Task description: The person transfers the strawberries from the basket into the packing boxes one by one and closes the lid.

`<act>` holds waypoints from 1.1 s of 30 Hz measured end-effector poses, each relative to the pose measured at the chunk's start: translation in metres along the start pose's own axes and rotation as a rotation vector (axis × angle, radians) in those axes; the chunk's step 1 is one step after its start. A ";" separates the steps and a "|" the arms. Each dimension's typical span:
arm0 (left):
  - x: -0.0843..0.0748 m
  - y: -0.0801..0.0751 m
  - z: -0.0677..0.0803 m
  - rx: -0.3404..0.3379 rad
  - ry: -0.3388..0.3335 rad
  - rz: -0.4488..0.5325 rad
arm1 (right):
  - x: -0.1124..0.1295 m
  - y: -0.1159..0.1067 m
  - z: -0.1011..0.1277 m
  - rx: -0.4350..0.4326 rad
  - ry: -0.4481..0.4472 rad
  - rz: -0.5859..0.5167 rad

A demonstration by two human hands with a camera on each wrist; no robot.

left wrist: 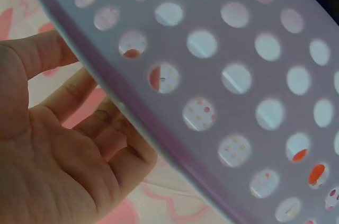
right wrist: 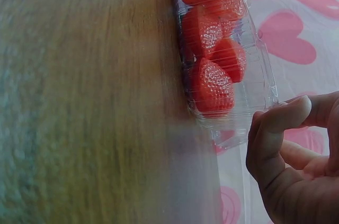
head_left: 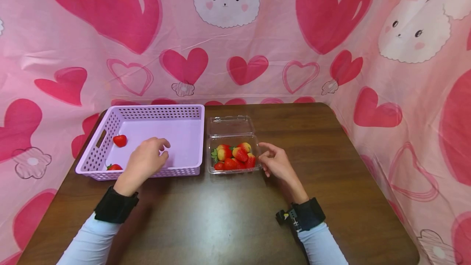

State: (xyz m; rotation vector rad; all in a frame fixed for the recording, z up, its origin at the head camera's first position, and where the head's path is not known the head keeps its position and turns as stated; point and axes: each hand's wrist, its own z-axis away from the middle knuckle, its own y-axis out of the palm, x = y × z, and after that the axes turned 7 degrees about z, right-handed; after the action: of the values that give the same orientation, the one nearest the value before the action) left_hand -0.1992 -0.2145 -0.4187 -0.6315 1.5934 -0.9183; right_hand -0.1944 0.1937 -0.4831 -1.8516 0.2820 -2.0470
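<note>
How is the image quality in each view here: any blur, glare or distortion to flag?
Head view: sharp and evenly lit, wide-angle bending toward the edges, a soft sheen on the table. Left wrist view: the basket wall is so close it looks soft, and so does the left hand. Right wrist view: the tabletop is smeared and blurry, while the strawberries in the clear clamshell stay fairly readable.

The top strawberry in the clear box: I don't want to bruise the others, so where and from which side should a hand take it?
Probably from above: the clear box is open, its walls blocking the sides. Pinch the top strawberry across its broad shoulders near the leaves.
</note>
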 end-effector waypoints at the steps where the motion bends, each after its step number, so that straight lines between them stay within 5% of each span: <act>1: 0.002 -0.001 0.000 0.008 -0.007 -0.001 | 0.000 0.000 0.000 0.001 -0.001 -0.001; 6: 0.012 -0.007 0.001 0.051 -0.064 -0.011 | -0.001 0.000 0.000 0.003 -0.001 -0.001; 15: 0.031 -0.027 0.011 0.119 -0.291 -0.109 | -0.001 -0.001 0.000 0.004 0.004 -0.002; 26: 0.044 -0.030 0.013 0.105 -0.323 -0.157 | 0.000 -0.003 -0.001 0.003 -0.003 -0.018; 33: 0.051 -0.036 0.014 0.213 -0.402 -0.205 | 0.000 -0.002 0.001 0.013 0.010 -0.006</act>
State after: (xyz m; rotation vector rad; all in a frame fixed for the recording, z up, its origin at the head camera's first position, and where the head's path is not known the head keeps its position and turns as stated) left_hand -0.1996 -0.2783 -0.4173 -0.7816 1.0719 -1.0214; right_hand -0.1941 0.1956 -0.4827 -1.8373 0.2648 -2.0576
